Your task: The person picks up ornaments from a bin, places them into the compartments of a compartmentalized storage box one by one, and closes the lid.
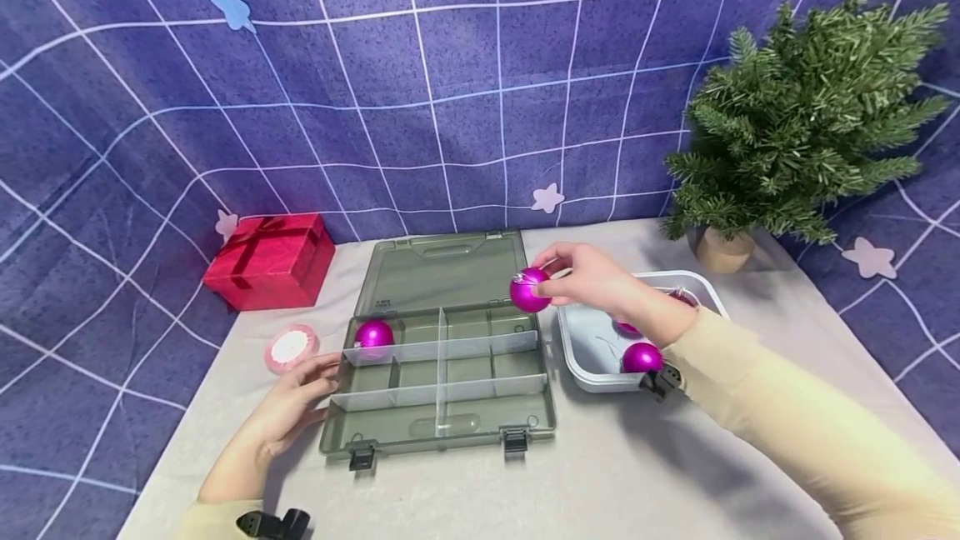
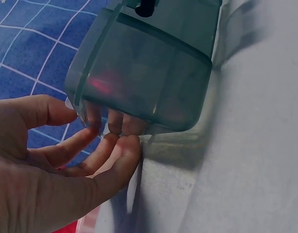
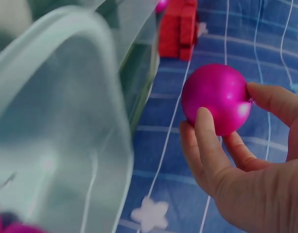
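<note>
My right hand (image 1: 588, 277) holds a shiny magenta Christmas ball (image 1: 529, 290) between thumb and fingers, above the right edge of a translucent grey-green compartment box (image 1: 438, 442). In the right wrist view the fingers of the hand (image 3: 246, 160) curve round the ball (image 3: 216, 99). The box lies with its lid (image 1: 442, 273) folded back. Another magenta ball (image 1: 374, 337) sits in its back left compartment. My left hand (image 1: 288, 407) is at the box's left side; in the left wrist view its loosely bent fingers (image 2: 102, 155) touch the box wall (image 2: 144, 73).
A white tub (image 1: 592, 382) right of the box holds more ornaments, including a magenta ball (image 1: 642, 358). A small artificial fir tree (image 1: 802, 123) stands behind it. A red gift box (image 1: 270, 261) and a pink ribbon roll (image 1: 291, 348) lie at the left.
</note>
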Tool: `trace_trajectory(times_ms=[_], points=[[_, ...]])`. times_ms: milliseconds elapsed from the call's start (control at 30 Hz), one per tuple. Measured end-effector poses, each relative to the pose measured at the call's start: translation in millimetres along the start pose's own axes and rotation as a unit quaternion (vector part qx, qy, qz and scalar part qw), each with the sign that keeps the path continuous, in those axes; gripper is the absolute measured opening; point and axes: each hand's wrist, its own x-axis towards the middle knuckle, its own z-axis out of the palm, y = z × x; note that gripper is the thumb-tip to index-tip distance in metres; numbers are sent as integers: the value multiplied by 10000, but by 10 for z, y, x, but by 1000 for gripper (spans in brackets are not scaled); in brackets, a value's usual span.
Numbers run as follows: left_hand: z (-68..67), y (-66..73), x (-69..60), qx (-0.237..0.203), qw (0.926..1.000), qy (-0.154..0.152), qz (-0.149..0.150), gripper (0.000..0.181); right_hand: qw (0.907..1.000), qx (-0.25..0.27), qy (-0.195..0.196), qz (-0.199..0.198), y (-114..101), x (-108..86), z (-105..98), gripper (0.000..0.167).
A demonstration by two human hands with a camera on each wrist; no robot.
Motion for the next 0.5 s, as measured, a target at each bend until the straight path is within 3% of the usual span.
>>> trace_trajectory(times_ms=[300,500], points=[[-3,-13,5,-44,10000,-27,39,60,9958,824,-383,-135,-248,349,561,39],[-10,-14,5,25,10000,-22,17,60,9896,1342,-496,161,-292,588,939,37]])
